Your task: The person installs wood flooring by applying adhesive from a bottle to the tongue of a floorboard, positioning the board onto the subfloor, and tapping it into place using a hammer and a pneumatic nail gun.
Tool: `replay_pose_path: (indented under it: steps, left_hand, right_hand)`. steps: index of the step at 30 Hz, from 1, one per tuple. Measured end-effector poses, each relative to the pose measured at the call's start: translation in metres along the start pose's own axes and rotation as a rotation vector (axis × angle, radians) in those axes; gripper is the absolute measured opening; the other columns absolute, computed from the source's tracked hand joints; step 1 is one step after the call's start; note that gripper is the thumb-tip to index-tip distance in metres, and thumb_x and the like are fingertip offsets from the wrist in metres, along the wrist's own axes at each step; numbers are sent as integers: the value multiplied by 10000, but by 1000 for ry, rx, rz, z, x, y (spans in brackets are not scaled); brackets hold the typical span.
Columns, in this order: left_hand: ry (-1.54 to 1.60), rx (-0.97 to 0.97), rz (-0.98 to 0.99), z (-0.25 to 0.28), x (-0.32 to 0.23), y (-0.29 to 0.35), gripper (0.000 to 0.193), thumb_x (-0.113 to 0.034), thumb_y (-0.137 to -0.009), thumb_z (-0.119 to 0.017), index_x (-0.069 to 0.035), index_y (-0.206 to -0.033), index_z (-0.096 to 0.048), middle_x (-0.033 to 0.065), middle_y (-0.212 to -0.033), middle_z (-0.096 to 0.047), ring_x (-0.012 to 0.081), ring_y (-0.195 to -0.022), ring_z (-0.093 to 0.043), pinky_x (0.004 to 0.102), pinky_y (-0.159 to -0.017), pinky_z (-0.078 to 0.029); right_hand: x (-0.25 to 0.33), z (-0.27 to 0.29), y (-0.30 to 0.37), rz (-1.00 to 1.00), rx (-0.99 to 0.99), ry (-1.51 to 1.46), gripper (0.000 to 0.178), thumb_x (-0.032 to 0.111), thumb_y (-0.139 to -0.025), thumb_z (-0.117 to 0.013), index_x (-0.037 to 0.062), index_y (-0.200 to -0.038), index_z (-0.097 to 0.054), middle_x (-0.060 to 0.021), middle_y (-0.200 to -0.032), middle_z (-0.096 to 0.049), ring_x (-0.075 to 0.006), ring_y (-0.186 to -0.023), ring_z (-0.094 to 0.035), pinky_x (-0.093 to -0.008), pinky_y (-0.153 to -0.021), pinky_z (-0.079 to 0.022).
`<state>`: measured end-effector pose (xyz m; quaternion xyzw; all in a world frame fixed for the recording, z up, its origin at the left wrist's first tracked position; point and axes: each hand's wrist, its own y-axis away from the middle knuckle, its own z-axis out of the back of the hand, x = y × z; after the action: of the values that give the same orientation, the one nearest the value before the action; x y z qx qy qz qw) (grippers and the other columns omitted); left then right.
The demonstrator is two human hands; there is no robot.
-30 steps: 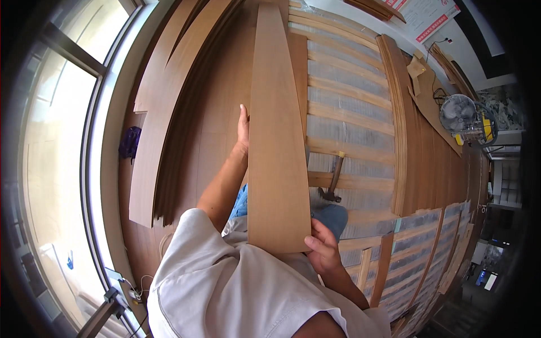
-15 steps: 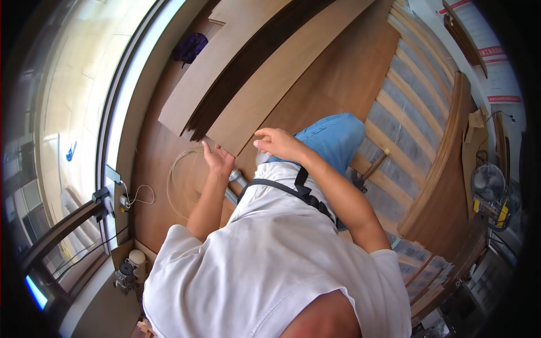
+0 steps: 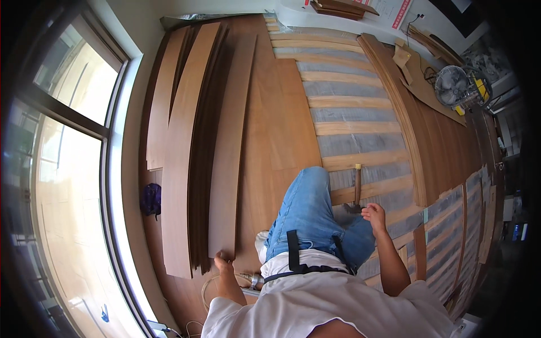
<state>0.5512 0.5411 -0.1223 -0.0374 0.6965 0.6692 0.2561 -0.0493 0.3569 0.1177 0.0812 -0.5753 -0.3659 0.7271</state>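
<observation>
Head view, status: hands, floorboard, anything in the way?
Left hand at near end of loose floorboard. Right hand beside hammer, contact unclear. Stacked floorboards close along loose floorboard's left.

Daylight from L window (image 3: 70,194), glare thru it, R edge dim, fisheye-bent rim

The person's left grip (image 3: 224,263) touches the near end of a single brown plank (image 3: 230,152), which lies on the floorboards (image 3: 287,118) alongside a plank stack (image 3: 189,169). The right grip (image 3: 374,217), fingers loosely bent, is just beside the head of a hammer (image 3: 357,186) (whether they touch is unclear). The hammer lies over pale wooden battens (image 3: 352,102) with grey sheeting (image 3: 355,115) between them. A fan (image 3: 452,85) stands beyond, right.
</observation>
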Motion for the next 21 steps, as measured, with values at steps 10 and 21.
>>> replay_pose_path:
  steps: [10, 21]
  left_hand:
    - [-1273, -559, -790, 1, -5, 43, 415, -244, -803, -627, 67, -1078, -605, 263, -1100, -627, 398, -1007, -615, 430, -867, -498]
    - [-1203, 165, -7, -60, -18, 53, 235, -231, -858, -556, -1, -880, -598, 150, -827, -643, 265, -654, -636, 372, -549, -544]
  right_hand:
    - [-97, 10, 42, 282, -48, 531, 214, 148, -876, -595, 29, -1053, -595, -154, -929, -683, -284, -833, -666, -359, -762, -513]
    - [-88, 11, 36, 277, -25, 187, 201, 103, -920, -560, -11, -1085, -577, -107, -870, -665, -183, -815, -652, -292, -742, -511]
